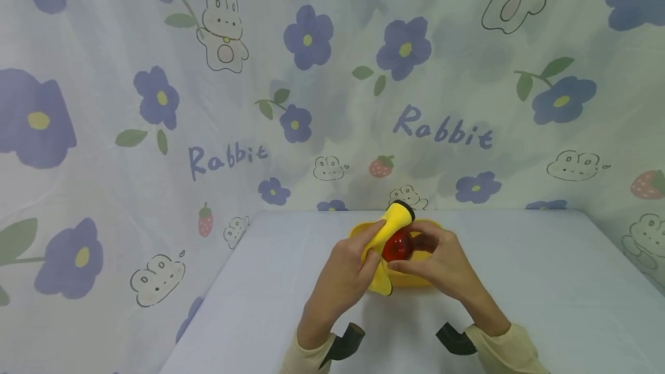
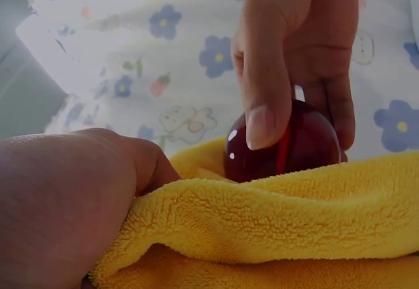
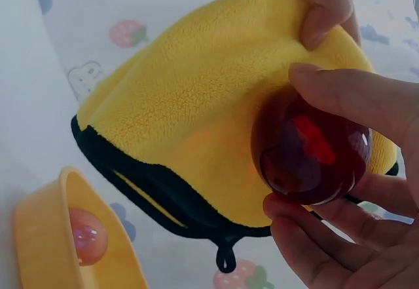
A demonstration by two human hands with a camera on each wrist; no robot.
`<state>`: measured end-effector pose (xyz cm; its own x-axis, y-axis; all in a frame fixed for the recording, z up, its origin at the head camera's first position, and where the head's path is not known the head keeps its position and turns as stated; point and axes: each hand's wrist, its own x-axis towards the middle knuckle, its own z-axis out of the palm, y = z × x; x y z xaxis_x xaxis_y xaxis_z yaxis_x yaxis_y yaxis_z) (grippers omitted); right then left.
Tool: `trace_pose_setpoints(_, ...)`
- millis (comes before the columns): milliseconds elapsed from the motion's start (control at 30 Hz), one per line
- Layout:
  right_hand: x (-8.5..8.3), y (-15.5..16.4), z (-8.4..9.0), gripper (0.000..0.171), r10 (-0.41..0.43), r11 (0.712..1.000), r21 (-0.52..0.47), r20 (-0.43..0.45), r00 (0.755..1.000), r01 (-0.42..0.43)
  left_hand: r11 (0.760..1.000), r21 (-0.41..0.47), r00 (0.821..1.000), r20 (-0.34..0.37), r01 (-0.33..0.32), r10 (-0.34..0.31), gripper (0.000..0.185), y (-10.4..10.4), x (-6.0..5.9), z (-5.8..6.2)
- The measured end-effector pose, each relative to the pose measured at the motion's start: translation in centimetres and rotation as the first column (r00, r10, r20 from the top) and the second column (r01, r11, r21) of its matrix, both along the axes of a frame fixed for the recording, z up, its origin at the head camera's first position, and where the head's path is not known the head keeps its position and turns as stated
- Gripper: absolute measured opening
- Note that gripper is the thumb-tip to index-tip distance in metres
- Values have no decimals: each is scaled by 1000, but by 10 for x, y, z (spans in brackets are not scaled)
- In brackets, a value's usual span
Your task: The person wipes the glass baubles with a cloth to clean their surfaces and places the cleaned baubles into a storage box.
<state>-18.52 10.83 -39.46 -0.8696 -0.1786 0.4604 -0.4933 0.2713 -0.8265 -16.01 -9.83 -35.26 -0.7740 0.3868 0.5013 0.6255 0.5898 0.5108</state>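
Fingers of the right hand curl round a dark red ball, thumb on one side and fingertips on the other, holding it up above the desk. The left hand grips a folded yellow cloth with a black edge and presses it against the side of the ball; its fingers are bunched into the fabric. Both hands meet just above a yellow bowl that stands on the desk, and the right wrist view shows a pale pink ball lying inside that bowl.

The red ball looks glossy, hard and smooth, with bright glints on its skin, so it is likely slippery and could squirt out of a light pinch; a hold across its widest part, from opposite sides, seems safest. It is probably light for its size, though whether it is glass or plastic cannot be told. The cloth is soft, thick and limp, easy to bunch, and grips well wherever it is gathered. A flowered sheet printed with rabbits hangs behind the desk.
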Motion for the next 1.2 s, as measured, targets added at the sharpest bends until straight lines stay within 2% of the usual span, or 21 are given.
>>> trace_pose_setpoints(167,4,-1,3,54,23,999,38,-34,999,-21,1000,7,1000,-7,14,-14,49,-3,-3,-2)
trace_pose_setpoints(300,6,0,4,55,49,999,28,-60,997,-47,999,20,1000,4,25,-25,49,-5,-6,-4)
trace_pose_setpoints(633,5,0,2,54,105,986,-118,-126,986,-120,999,15,998,50,44,-45,49,-7,-9,-4)
trace_pose_setpoints(800,4,-1,3,54,93,980,-159,-148,985,-116,999,-4,995,88,46,-45,51,-7,-10,-3)
trace_pose_setpoints(967,2,-1,1,56,37,981,-185,-154,987,-66,999,3,988,148,50,-50,50,-7,-10,-4)
trace_pose_setpoints(1200,-2,0,2,59,32,956,-287,-114,993,-63,998,-7,979,197,57,-55,37,-6,-8,-3)
